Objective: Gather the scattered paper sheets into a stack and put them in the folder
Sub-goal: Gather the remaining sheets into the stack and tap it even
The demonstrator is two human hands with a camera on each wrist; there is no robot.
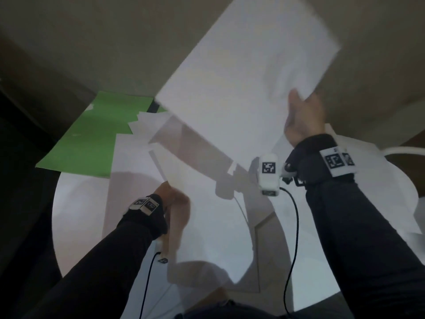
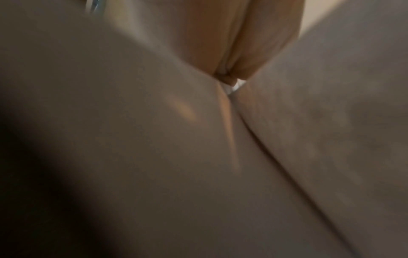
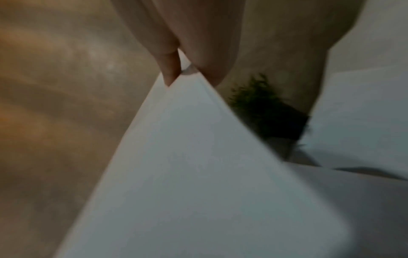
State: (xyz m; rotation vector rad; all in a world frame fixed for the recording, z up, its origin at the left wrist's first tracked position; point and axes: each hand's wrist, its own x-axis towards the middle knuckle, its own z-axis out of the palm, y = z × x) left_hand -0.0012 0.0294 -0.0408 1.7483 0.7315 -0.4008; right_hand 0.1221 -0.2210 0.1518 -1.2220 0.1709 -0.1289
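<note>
My right hand [image 1: 301, 116] pinches the near right edge of a white sheet [image 1: 241, 84] and holds it up in the air, tilted, above the table. The right wrist view shows the thumb and fingers [image 3: 170, 69] clamped on that sheet's [image 3: 198, 165] corner. My left hand [image 1: 174, 201] grips the edge of a second batch of white sheets [image 1: 195, 185] low over the round white table [image 1: 76, 215]; its fingers [image 2: 232, 52] meet the paper [image 2: 132, 139] in the left wrist view. A green folder [image 1: 92, 139] lies at the table's far left, with several white sheets [image 1: 147, 123] overlapping its right side.
More white paper [image 1: 402, 203] hangs over the table's right edge. A white curved bar [image 1: 404, 150] shows at the far right. Brown floor surrounds the table, dark at the left. Black cables [image 1: 294, 226] run from both wrist cameras toward my body.
</note>
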